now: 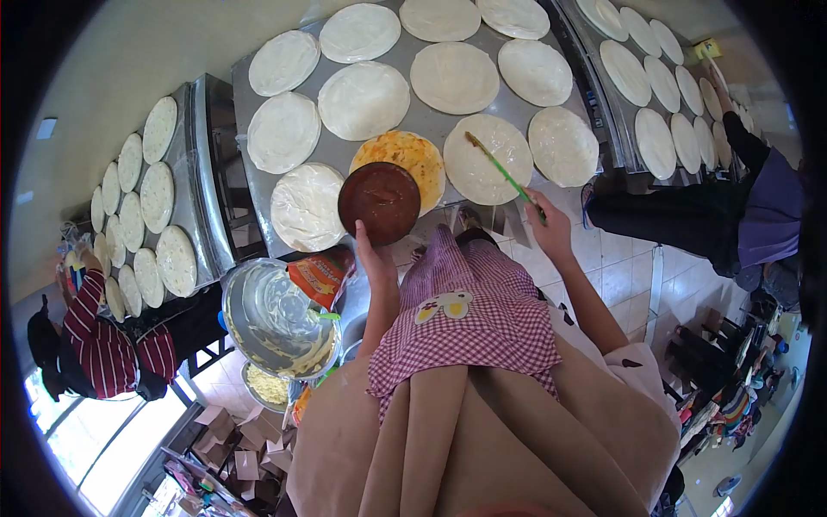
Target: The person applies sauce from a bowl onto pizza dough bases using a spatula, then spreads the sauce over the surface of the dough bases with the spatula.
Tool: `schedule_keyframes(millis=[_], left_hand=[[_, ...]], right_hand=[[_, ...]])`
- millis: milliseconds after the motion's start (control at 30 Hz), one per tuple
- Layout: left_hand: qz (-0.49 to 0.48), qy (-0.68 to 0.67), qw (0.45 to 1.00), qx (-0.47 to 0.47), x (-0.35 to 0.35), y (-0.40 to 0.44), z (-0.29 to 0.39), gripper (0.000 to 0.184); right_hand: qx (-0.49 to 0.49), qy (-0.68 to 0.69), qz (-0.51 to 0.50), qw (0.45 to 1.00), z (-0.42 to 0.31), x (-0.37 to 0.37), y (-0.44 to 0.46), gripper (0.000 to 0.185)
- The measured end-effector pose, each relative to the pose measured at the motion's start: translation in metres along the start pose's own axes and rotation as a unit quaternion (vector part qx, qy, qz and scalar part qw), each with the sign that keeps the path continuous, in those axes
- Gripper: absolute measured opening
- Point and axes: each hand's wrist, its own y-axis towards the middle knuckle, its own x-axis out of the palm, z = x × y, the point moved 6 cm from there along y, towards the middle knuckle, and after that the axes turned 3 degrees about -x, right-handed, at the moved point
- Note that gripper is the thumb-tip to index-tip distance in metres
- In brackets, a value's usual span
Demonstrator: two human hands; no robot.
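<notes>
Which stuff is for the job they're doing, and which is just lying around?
For the job:
- brown bowl, in the left hand
- green brush, in the right hand
- orange-smeared dough
- plain dough under the brush

Probably just lying around:
- cardboard boxes

I can't tell about the big metal bowl or red packet; neither is being held.

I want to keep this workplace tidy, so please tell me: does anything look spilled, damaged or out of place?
No clear spill or damage stands out. Only the cardboard boxes look untidy, heaped at odd angles at lower left, unlike the orderly dough rounds.
</notes>
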Motion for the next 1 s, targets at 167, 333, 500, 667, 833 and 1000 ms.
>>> schedule_keyframes(millis=[167,333,500,667,833,1000], left_hand=[[0.023,0.0,0.999,0.025,-0.028,-0.004,0.015,0.069],[0.032,-0.007,0.998,0.056,-0.037,-0.019,0.032,0.068],[0.033,-0.033,0.997,0.069,-0.047,-0.022,0.03,0.065],[0.031,-0.048,0.996,0.071,-0.048,-0.039,0.033,0.065],[0.037,-0.044,0.996,0.064,-0.062,-0.047,0.033,0.065],[0.028,-0.045,0.996,0.071,-0.065,-0.05,0.035,0.065]], right_hand=[[-0.053,-0.291,-0.014,0.955,0.009,-0.007,-0.013,0.026],[0.07,-0.071,-0.026,0.995,-0.007,-0.031,-0.037,0.025],[-0.036,-0.095,-0.024,0.995,-0.027,0.048,-0.004,0.026],[-0.038,-0.102,-0.088,0.99,-0.036,0.057,-0.046,0.026],[-0.015,-0.013,-0.066,0.998,-0.049,0.045,-0.055,0.025],[-0.043,-0.098,-0.044,0.993,-0.034,0.06,-0.044,0.026]])
